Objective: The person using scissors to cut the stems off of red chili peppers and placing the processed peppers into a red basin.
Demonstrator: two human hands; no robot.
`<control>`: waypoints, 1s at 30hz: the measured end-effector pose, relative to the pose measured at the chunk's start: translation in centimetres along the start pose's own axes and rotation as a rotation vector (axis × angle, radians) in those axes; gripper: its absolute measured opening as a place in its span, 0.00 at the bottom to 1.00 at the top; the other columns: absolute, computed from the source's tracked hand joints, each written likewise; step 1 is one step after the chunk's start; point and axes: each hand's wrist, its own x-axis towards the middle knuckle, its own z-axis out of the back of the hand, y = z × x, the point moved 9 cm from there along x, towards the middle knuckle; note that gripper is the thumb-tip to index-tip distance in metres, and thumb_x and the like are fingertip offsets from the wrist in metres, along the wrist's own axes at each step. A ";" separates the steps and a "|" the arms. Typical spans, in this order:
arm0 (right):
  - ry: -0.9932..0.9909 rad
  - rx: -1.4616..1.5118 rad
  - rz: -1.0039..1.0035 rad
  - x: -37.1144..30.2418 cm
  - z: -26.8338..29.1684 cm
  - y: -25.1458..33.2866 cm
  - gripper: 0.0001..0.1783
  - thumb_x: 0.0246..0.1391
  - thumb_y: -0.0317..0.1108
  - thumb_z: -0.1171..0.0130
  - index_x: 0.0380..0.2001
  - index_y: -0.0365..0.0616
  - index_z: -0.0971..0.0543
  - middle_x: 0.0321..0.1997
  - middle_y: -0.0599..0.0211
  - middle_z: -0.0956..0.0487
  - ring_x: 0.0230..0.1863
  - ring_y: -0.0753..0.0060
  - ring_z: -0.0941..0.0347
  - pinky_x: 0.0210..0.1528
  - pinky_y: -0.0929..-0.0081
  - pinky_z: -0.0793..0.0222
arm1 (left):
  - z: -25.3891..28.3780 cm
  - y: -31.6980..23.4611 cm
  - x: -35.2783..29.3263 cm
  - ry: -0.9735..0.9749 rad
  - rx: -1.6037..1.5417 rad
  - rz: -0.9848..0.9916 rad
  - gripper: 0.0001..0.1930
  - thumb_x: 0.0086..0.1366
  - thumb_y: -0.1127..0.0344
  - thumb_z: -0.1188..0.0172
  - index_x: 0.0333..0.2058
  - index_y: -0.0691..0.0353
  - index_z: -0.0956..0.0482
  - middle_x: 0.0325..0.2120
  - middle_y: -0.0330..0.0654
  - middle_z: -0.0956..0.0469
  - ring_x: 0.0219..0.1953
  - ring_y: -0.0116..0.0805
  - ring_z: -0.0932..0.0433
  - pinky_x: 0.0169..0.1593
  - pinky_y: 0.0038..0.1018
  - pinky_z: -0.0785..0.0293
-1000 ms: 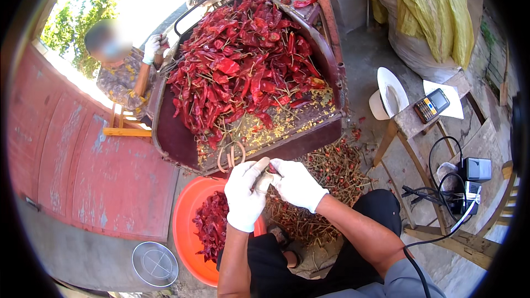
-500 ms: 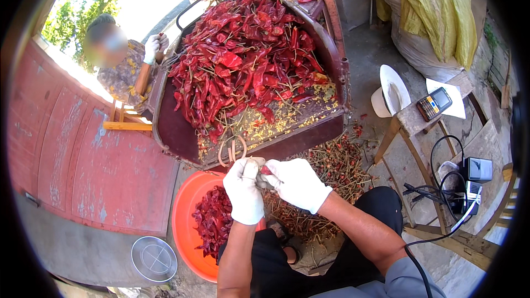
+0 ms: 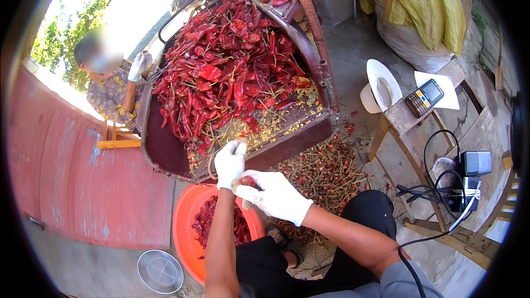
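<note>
My left hand (image 3: 231,164), in a white glove, reaches to the front edge of a metal cart bed (image 3: 287,143). Its fingers point toward the peppers, and I cannot make out whether they grip anything. Beside that hand shows a curved brownish loop (image 3: 211,166), like a scissor handle, mostly hidden. My right hand (image 3: 276,194), also white-gloved, is closed around a red dried pepper (image 3: 248,181) just below the left hand. A large heap of dried red chili peppers (image 3: 226,72) fills the cart bed. Under my left forearm, an orange basin (image 3: 183,218) holds more red pepper pieces (image 3: 205,218).
Pepper stems (image 3: 323,179) litter the floor right of the cart. A co-worker (image 3: 110,88) sits at the far left. On the right are a wooden stool (image 3: 401,118) with a handheld device (image 3: 424,98), a white hat (image 3: 381,85) and black cables (image 3: 436,187). A round sieve (image 3: 160,272) lies lower left.
My left hand has moved up and away from my right hand, toward the pepper heap. The right hand has shifted down and left, still holding red pepper. The whole view has shifted slightly.
</note>
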 end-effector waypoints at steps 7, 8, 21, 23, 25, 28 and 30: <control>-0.016 -0.073 0.037 0.8 1.4 -1.4 0.19 0.63 0.47 0.45 0.43 0.41 0.19 0.26 0.56 0.18 0.30 0.60 0.19 0.37 0.67 0.25 | -5.6 -5.5 4.6 -0.037 0.758 -0.188 0.24 0.60 0.44 0.37 0.45 0.58 0.16 0.38 0.49 0.15 0.42 0.47 0.17 0.50 0.39 0.24; -0.010 -0.093 0.032 0.9 1.3 -1.3 0.19 0.63 0.47 0.45 0.43 0.42 0.19 0.25 0.56 0.18 0.30 0.59 0.19 0.37 0.66 0.25 | -5.7 -4.9 5.1 -0.039 0.773 -0.173 0.23 0.60 0.46 0.37 0.45 0.58 0.16 0.38 0.50 0.15 0.42 0.47 0.17 0.50 0.39 0.23; -0.310 -0.926 0.278 0.5 4.9 1.2 0.28 0.61 0.47 0.45 0.64 0.57 0.31 0.26 0.62 0.19 0.28 0.57 0.20 0.30 0.61 0.26 | 0.6 -4.2 -3.4 0.184 -0.217 0.164 0.13 0.65 0.71 0.40 0.46 0.70 0.18 0.30 0.38 0.18 0.28 0.20 0.24 0.33 0.20 0.27; -0.319 -0.951 0.377 0.1 4.2 1.5 0.25 0.61 0.47 0.44 0.60 0.55 0.27 0.26 0.64 0.20 0.29 0.58 0.20 0.31 0.62 0.26 | 1.5 -6.5 -6.6 0.230 -0.291 0.161 0.14 0.66 0.71 0.40 0.49 0.71 0.20 0.30 0.38 0.19 0.27 0.19 0.26 0.32 0.17 0.28; -0.340 -0.895 0.419 0.1 3.8 1.1 0.21 0.60 0.46 0.44 0.55 0.55 0.25 0.27 0.62 0.20 0.30 0.56 0.20 0.32 0.61 0.26 | 2.3 -7.7 -8.7 0.221 -0.402 0.145 0.15 0.64 0.72 0.37 0.48 0.72 0.21 0.31 0.39 0.19 0.27 0.21 0.25 0.32 0.18 0.28; -0.309 -0.792 0.343 0.0 3.9 1.0 0.17 0.60 0.44 0.43 0.50 0.54 0.23 0.29 0.61 0.19 0.32 0.54 0.20 0.34 0.59 0.26 | 3.5 -8.2 -10.3 0.176 -0.551 0.089 0.15 0.62 0.75 0.35 0.48 0.71 0.21 0.35 0.40 0.18 0.32 0.24 0.22 0.35 0.20 0.25; -0.267 -0.675 0.225 -0.1 4.1 1.4 0.12 0.59 0.42 0.42 0.45 0.54 0.20 0.33 0.58 0.18 0.34 0.50 0.20 0.35 0.58 0.26 | 4.2 -8.3 -11.0 0.153 -0.565 0.064 0.16 0.61 0.77 0.35 0.48 0.70 0.20 0.35 0.39 0.18 0.31 0.22 0.23 0.36 0.18 0.26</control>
